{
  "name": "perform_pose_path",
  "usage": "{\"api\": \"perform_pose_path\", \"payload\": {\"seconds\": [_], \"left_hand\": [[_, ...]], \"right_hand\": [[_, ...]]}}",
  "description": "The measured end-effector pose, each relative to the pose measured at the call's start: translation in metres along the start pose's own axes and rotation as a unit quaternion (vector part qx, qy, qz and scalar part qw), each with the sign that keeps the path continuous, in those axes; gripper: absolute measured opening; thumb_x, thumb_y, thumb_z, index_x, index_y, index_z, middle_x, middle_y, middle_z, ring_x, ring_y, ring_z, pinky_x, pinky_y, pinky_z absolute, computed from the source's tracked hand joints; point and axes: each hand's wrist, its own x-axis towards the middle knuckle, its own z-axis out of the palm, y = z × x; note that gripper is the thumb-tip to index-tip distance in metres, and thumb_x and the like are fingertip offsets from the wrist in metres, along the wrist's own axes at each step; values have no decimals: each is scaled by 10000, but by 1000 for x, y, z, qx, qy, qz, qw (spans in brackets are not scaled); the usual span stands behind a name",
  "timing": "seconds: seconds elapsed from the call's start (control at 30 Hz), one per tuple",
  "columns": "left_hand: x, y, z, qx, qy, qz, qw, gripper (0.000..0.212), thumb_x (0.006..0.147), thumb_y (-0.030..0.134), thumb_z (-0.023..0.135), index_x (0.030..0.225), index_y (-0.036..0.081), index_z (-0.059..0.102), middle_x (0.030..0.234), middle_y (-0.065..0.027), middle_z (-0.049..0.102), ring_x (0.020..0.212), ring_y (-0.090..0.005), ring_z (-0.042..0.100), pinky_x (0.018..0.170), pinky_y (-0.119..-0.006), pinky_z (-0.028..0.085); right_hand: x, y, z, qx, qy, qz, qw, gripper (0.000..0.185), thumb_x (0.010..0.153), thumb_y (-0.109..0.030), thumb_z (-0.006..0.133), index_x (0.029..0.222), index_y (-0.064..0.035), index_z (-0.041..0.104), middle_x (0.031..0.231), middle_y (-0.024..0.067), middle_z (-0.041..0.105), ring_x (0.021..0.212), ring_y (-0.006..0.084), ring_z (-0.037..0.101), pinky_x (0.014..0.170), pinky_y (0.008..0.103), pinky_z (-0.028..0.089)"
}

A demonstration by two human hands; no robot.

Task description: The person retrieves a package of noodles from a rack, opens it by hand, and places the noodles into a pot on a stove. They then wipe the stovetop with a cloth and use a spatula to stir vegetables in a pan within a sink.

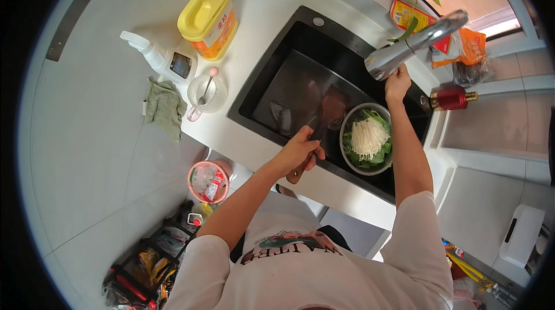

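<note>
My left hand (305,147) is closed around the wooden handle (295,174) of a utensil, over the front edge of the black sink (277,89). The utensil's broad reddish-brown head (334,103) is blurred and points down into the basin; its exact kind is unclear. Behind the chrome faucet (396,56), my right hand (397,84) is raised near its base, fingers partly hidden. Between my forearms a round bowl (342,154) sits in the right part of the sink. It holds white enoki mushrooms (368,137) on green leaves (373,117).
Left of the sink stand a yellow pump bottle (208,19), a white spray bottle (167,61) and a glass mug (212,95) with a spoon. A green cloth (165,108) hangs nearby. A red bottle (451,99) and food packets (459,48) line the right ledge. Below is a pink bin (227,169).
</note>
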Motion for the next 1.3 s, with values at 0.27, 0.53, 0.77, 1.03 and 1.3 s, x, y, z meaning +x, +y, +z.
{"api": "perform_pose_path", "payload": {"seconds": [0.27,0.53,0.77,1.03,1.3], "left_hand": [[19,13,-7,-10,-42,0,999,135,912,101,384,1012,71,299,754,-117,541,414,-99,404,373,-229,309],[27,19,-7,-4,-48,-13,999,148,901,102,399,1006,64,303,745,-115,547,427,-105,420,380,-236,319],[33,19,-11,-6,-32,-24,999,145,901,97,391,1009,60,303,747,-110,547,433,-104,429,384,-237,324],[40,12,-14,-23,-27,-11,999,102,884,58,385,949,36,308,741,-147,554,425,-135,457,391,-267,355],[43,10,-13,-25,-30,-8,999,187,900,93,400,1046,46,292,741,-119,552,419,-109,438,374,-235,340]], "right_hand": [[-12,20,0,60,1,-42,997,147,855,-14,450,929,20,573,734,85,585,672,119,514,650,257,425],[-18,28,-1,80,-25,-26,996,161,871,-51,492,980,38,570,827,57,613,752,96,521,714,240,428],[-23,11,-7,89,-36,-9,995,160,824,-43,523,948,37,584,804,56,619,739,105,533,703,250,433],[-9,15,0,124,-2,7,992,156,767,-71,586,875,38,607,812,78,639,744,133,563,722,271,445],[-11,10,-3,116,-18,5,993,154,794,-88,578,877,40,603,810,78,640,742,134,564,718,271,447]]}}
